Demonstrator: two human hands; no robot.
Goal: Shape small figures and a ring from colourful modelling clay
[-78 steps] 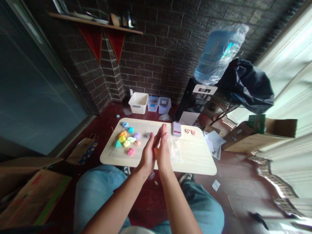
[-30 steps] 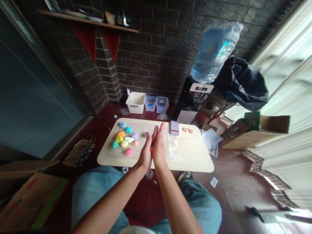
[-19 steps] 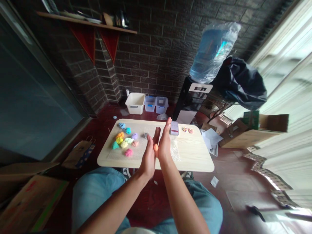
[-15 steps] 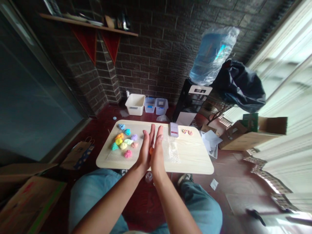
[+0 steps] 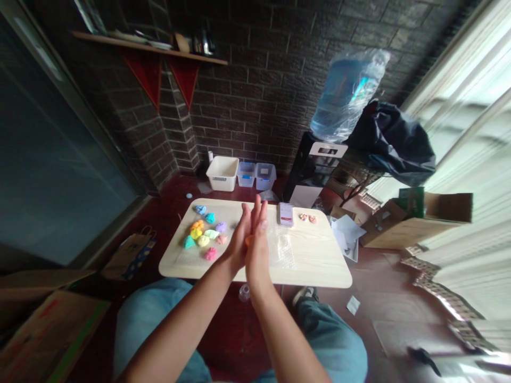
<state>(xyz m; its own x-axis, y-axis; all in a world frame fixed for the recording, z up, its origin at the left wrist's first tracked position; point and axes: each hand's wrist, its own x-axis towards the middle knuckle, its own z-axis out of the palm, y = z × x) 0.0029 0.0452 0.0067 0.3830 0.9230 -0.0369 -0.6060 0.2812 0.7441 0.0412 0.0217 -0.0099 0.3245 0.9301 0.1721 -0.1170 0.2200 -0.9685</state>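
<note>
My left hand (image 5: 238, 244) and my right hand (image 5: 257, 250) are raised over the middle of the table (image 5: 319, 266), palms facing, fingers stretched forward. A small piece of orange modelling clay (image 5: 249, 241) is pressed between the palms, mostly hidden by them. To their left, several coloured lumps of clay lie on a clear bubble-wrap sheet (image 5: 186, 259), among them a pink lump (image 5: 211, 254), a purple lump (image 5: 221, 226), a green lump (image 5: 189, 242) and a blue lump (image 5: 200, 209). The pink lump is one of those nearest my left hand.
A phone (image 5: 286, 214) lies at the table's back edge, with two small multicoloured pieces (image 5: 307, 218) to its right. Behind the table stand a white bin (image 5: 222, 175), two clear bins and a water dispenser (image 5: 313, 167). A cardboard box (image 5: 415, 229) sits at right.
My hands have slid against each other, the left fingers shifting slightly, and less of the gap between the palms shows. The view has tilted slightly; the things on the table stay put.
</note>
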